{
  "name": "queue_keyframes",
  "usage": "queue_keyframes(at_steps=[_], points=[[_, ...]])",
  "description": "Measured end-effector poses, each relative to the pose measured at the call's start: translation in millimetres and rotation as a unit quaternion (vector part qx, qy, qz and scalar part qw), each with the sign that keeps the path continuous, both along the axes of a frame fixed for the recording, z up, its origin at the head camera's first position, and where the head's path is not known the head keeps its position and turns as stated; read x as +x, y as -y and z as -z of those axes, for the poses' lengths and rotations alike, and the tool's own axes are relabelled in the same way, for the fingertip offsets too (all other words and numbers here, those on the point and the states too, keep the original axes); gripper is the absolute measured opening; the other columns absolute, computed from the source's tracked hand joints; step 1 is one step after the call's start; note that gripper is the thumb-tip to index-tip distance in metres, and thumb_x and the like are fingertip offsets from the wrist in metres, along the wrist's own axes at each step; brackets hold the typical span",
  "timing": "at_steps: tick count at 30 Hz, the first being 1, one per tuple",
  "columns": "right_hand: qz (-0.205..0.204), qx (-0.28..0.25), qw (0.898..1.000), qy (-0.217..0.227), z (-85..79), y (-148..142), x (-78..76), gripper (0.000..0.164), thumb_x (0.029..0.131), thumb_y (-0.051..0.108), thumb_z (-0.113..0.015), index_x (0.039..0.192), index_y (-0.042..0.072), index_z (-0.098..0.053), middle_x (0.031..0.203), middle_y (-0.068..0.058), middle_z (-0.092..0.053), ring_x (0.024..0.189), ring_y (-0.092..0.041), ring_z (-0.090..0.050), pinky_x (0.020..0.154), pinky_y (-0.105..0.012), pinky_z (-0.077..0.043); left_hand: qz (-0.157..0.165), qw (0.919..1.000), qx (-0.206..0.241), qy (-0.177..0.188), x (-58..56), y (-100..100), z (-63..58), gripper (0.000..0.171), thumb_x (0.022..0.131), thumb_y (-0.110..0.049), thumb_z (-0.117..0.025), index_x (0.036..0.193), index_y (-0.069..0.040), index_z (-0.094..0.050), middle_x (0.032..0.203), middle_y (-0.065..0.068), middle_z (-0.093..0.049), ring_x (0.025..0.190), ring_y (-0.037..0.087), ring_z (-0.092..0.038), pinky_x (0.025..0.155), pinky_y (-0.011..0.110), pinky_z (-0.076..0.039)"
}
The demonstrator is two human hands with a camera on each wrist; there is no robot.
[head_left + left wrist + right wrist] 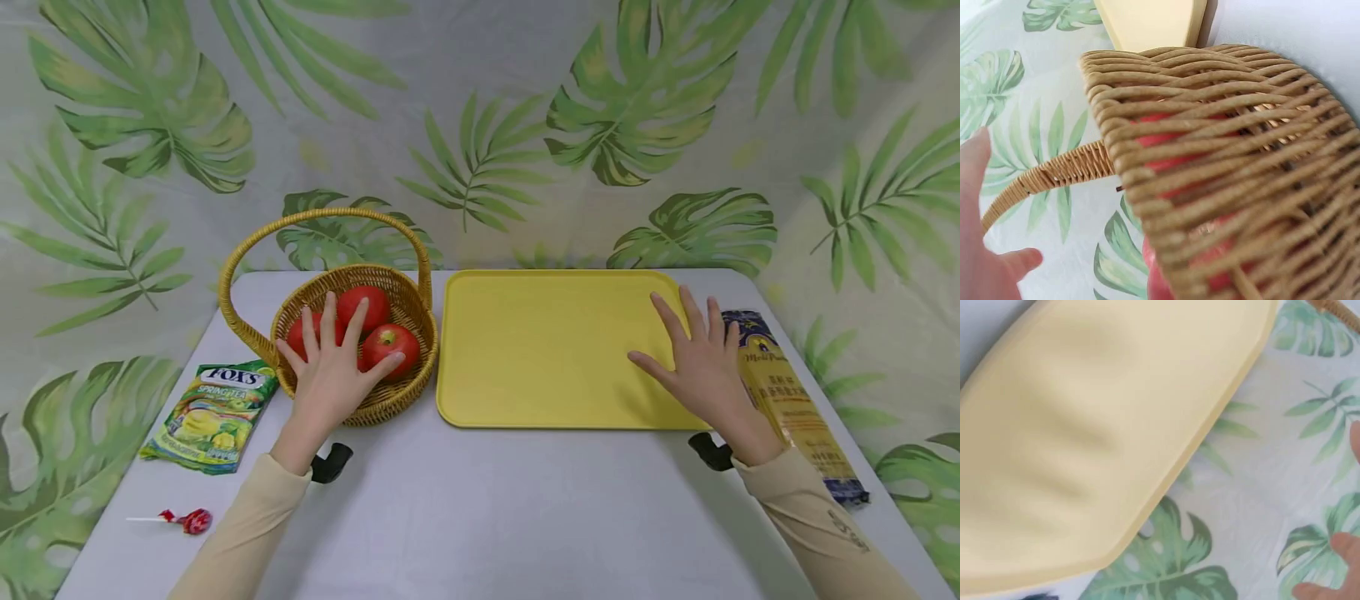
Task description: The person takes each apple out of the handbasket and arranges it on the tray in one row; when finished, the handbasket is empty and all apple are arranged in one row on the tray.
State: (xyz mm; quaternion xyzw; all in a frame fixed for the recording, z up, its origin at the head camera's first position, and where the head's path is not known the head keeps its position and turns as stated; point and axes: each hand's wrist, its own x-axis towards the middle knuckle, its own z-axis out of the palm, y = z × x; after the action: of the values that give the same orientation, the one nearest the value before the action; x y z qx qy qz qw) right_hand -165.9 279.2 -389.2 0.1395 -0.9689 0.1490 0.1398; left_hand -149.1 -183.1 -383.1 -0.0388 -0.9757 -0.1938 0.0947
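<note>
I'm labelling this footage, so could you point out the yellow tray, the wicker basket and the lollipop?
Yellow tray [540, 350]: head view, on its bare flat middle.
Wicker basket [397, 402]: head view, on its woven near wall.
Lollipop [197, 522]: head view, on its red wrapped end.

White table [487, 517]; pale backdrop [480, 50] behind, printed with green leaves [641, 96]; soft light.

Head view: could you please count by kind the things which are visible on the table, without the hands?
Basket: 1
Red apples: 3 in sight; the left hand hides part of this area
Yellow tray: 1
Green FOX'S bag: 1
Lollipop: 1
Long packet: 1
Total: 8
</note>
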Motion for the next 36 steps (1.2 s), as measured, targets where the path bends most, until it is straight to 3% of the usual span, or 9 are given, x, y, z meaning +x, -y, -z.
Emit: queue_keyframes(at_steps=[5, 9, 13, 18, 22, 27, 29, 34, 36], points=[[-0.106, -0.1, 0.989, -0.03, -7.0, 22, -9.7, 0.081, 0.089, 0.046, -0.064, 0.153, 0.017, -0.023, 0.155, -0.021, -0.015, 0.139, -0.046, -0.009, 0.105, -0.068, -0.01, -0.006, 0.9987, 0.039, -0.033, 11.8, 8, -7.1, 0.088, 0.085, -0.064, -0.056, 0.153, -0.018, -0.024, 0.159, 0.013, 0.001, 0.141, 0.042, 0.007, 0.101, 0.072, 0.008], [-0.177, -0.184, 0.967, -0.002, -12.8, 47, -17.3, 0.08, 0.088, 0.03, -0.071, 0.153, 0.017, -0.025, 0.156, -0.014, -0.019, 0.141, -0.037, -0.015, 0.106, -0.063, -0.017, -0.006, 0.9931, 0.104, -0.054, 21.7, 17, -10.9, 0.084, 0.086, -0.057, -0.061, 0.153, -0.02, -0.026, 0.158, 0.012, -0.006, 0.141, 0.041, -0.001, 0.104, 0.071, -0.005], [-0.225, -0.236, 0.944, 0.038, -19.2, 77, -24.8, 0.082, 0.086, 0.019, -0.073, 0.152, 0.018, -0.026, 0.154, -0.008, -0.025, 0.139, -0.03, -0.024, 0.107, -0.057, -0.025, -0.007, 0.9819, 0.18, -0.057, 33.2, 27, -11.1, 0.079, 0.087, -0.046, -0.065, 0.152, -0.021, -0.028, 0.158, 0.009, -0.01, 0.141, 0.037, -0.01, 0.098, 0.072, -0.023], [-0.285, -0.301, 0.903, 0.113, -26.5, 117, -31.2, 0.077, 0.087, 0.003, -0.069, 0.152, 0.012, -0.026, 0.153, -0.009, -0.028, 0.136, -0.031, -0.03, 0.108, -0.05, -0.028, -0.009, 0.968, 0.244, -0.057, 46.1, 39, -7.2, 0.076, 0.088, -0.037, -0.067, 0.152, -0.019, -0.03, 0.156, 0.011, -0.016, 0.141, 0.034, -0.016, 0.1, 0.071, -0.022], [-0.322, -0.337, 0.868, 0.169, -34.7, 147, -33.4, 0.071, 0.09, 0.004, -0.065, 0.15, 0.005, -0.027, 0.151, -0.015, -0.03, 0.134, -0.036, -0.032, 0.107, -0.052, -0.029, -0.015, 0.9552, 0.29, -0.058, 54.2, 49, -3.2, 0.072, 0.089, -0.028, -0.068, 0.15, -0.016, -0.032, 0.153, 0.013, -0.023, 0.139, 0.033, -0.02, 0.103, 0.067, -0.023], [-0.356, -0.365, 0.835, 0.208, -15.2, 177, -54.0, 0.069, 0.092, 0.008, -0.064, 0.15, 0.017, -0.03, 0.149, -0.006, -0.035, 0.132, -0.029, -0.038, 0.106, -0.047, -0.033, -0.031, 0.9365, 0.349, -0.021, 62.1, 60, 3.6, 0.071, 0.092, -0.021, -0.064, 0.152, -0.012, -0.027, 0.154, 0.015, -0.021, 0.138, 0.038, -0.022, 0.105, 0.062, -0.024], [-0.37, -0.373, 0.821, 0.225, -10.7, 188, -59.7, 0.069, 0.091, 0.003, -0.063, 0.15, 0.017, -0.03, 0.149, -0.005, -0.035, 0.132, -0.029, -0.039, 0.106, -0.048, -0.033, -0.037, 0.928, 0.371, 0.002, 64.0, 64, 7.0, 0.071, 0.094, -0.021, -0.062, 0.153, -0.012, -0.023, 0.155, 0.014, -0.017, 0.138, 0.039, -0.022, 0.106, 0.061, -0.024], [-0.4, -0.372, 0.791, 0.275, -9.0, 216, -68.4, 0.07, 0.09, -0.003, -0.06, 0.15, 0.006, -0.026, 0.15, -0.013, -0.032, 0.131, -0.038, -0.036, 0.106, -0.056, -0.029, -0.048, 0.9052, 0.419, 0.056, 65.2, 71, 15.9, 0.075, 0.096, -0.023, -0.06, 0.155, -0.016, -0.014, 0.158, 0.009, -0.005, 0.139, 0.039, -0.019, 0.106, 0.06, -0.024], [-0.41, -0.36, 0.788, 0.287, -9.1, 226, -71.5, 0.07, 0.09, -0.001, -0.061, 0.15, 0.007, -0.026, 0.149, -0.011, -0.033, 0.131, -0.036, -0.036, 0.106, -0.057, -0.029, -0.051, 0.8966, 0.432, 0.082, 63.9, 74, 19.9, 0.078, 0.096, -0.024, -0.06, 0.156, -0.02, -0.01, 0.159, 0.006, 0.0, 0.14, 0.039, -0.016, 0.106, 0.06, -0.023]])
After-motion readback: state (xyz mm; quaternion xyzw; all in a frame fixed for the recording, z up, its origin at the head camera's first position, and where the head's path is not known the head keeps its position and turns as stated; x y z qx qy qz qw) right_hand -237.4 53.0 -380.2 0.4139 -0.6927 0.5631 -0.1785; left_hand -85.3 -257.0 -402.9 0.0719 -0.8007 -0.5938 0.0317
